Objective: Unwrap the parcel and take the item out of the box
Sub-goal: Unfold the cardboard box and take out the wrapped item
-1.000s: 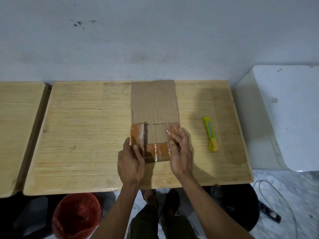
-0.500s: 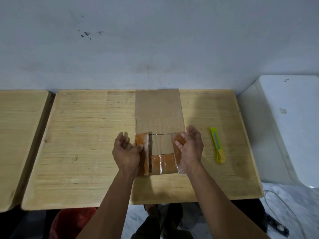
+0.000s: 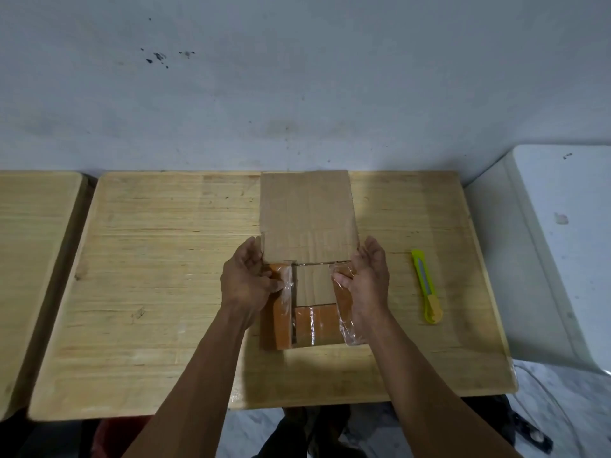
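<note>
I see the box (image 3: 309, 302) lying lengthwise away from me, my left hand (image 3: 246, 282) and right hand (image 3: 368, 279) each pinching a side flap, equally near.

Both hands, left (image 3: 246, 280) and right (image 3: 368, 279), hold the box's (image 3: 307, 256) taped side flaps apart on the table (image 3: 158, 259).
</note>
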The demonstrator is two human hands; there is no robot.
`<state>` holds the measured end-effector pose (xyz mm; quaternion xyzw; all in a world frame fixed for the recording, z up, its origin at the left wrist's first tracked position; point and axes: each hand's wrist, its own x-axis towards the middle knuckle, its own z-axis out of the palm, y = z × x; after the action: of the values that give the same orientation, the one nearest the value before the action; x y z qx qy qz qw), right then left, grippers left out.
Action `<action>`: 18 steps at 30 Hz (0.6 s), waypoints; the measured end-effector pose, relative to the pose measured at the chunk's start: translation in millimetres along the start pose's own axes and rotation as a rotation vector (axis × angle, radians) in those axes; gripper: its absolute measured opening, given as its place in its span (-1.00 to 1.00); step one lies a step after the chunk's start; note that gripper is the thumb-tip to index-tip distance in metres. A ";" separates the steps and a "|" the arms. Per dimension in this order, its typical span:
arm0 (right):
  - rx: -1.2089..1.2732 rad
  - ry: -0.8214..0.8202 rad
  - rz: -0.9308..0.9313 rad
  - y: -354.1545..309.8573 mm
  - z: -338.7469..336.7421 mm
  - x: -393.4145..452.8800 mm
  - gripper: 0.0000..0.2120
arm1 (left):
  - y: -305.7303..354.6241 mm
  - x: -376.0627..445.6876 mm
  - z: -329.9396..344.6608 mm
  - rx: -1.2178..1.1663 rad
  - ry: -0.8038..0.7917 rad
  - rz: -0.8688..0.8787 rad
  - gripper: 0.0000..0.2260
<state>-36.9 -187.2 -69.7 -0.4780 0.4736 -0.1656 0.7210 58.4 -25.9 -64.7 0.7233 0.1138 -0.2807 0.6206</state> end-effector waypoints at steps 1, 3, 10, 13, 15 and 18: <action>-0.006 0.005 0.002 -1.2 0.5 1.8 -0.52 | 0.3 2.1 -0.3 0.010 0.004 -0.006 -0.10; -0.046 0.000 0.008 -3.5 2.4 6.2 -0.54 | 0.9 5.6 -1.2 0.020 0.008 -0.009 -0.15; -0.131 0.009 0.067 -8.7 7.8 15.9 -0.68 | 4.7 15.1 -3.1 -0.069 -0.072 -0.053 -0.09; -0.027 0.017 0.121 -12.8 7.6 17.4 -0.78 | 4.9 17.6 -4.3 -0.073 -0.097 -0.058 -0.03; 0.028 0.032 0.123 -15.4 6.0 16.3 -0.72 | 3.7 17.8 -4.8 -0.076 -0.097 -0.061 -0.04; 0.105 0.029 0.128 -15.2 2.3 16.0 -0.68 | 2.2 15.5 -3.8 -0.090 -0.098 -0.061 -0.07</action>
<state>-23.8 -204.4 -65.1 -0.4060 0.5042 -0.1508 0.7471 73.3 -25.6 -71.1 0.6761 0.1181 -0.3291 0.6485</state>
